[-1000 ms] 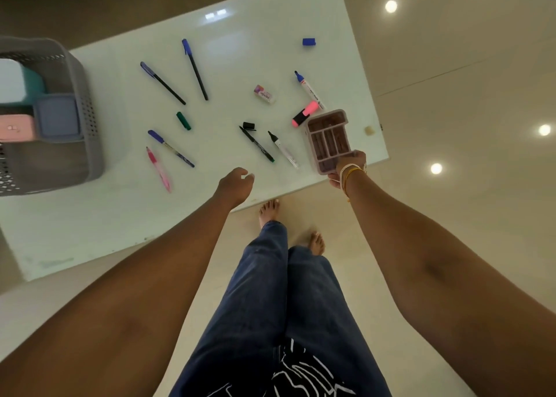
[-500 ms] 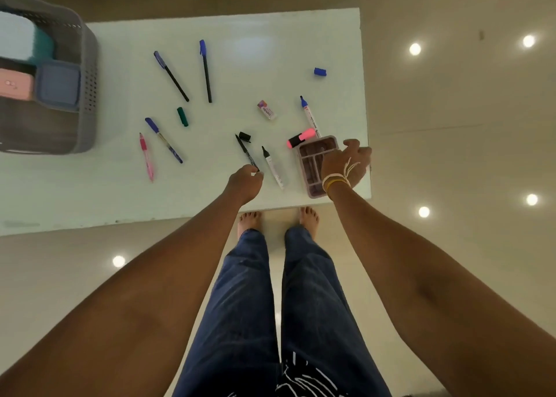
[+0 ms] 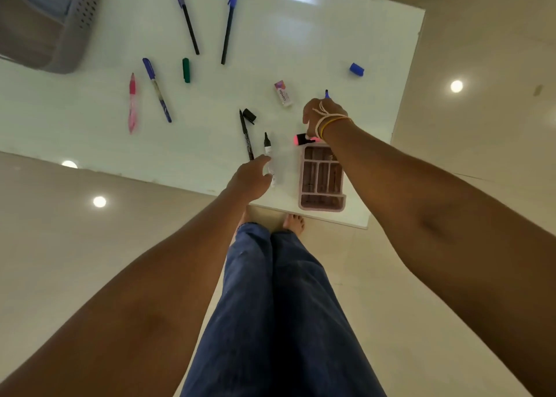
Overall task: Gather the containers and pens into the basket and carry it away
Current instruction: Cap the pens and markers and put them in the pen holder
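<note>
Right hand (image 3: 323, 112) off organiser (image 3: 321, 177) now

A white table (image 3: 301, 35) holds scattered pens (image 3: 187, 17), an eraser (image 3: 283, 93), a pink divided tray (image 3: 322, 178) and a grey basket (image 3: 60, 35).

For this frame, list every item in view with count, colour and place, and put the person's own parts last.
table: 1, white, glossy, centre.
basket: 1, grey, perforated, table's far left corner, partly cropped.
capped pens: 3, blue caps; two far centre, one left.
pink pen: 1, leftmost.
green cap: 1, beside the left blue pen.
eraser: 1, pink-white, centre.
blue cap: 1, far right.
black pen: 1, uncapped, black cap beside.
white marker: 1, black tip, under left fingertips.
blue-tipped marker: 1, mostly hidden by right hand.
pink highlighter: 1, above organiser.
organiser tray: 1, pink, near table edge.
left hand: reaching to the white marker.
right hand: over the blue-tipped marker, grip hidden.
legs: blue jeans, feet bare.
</note>
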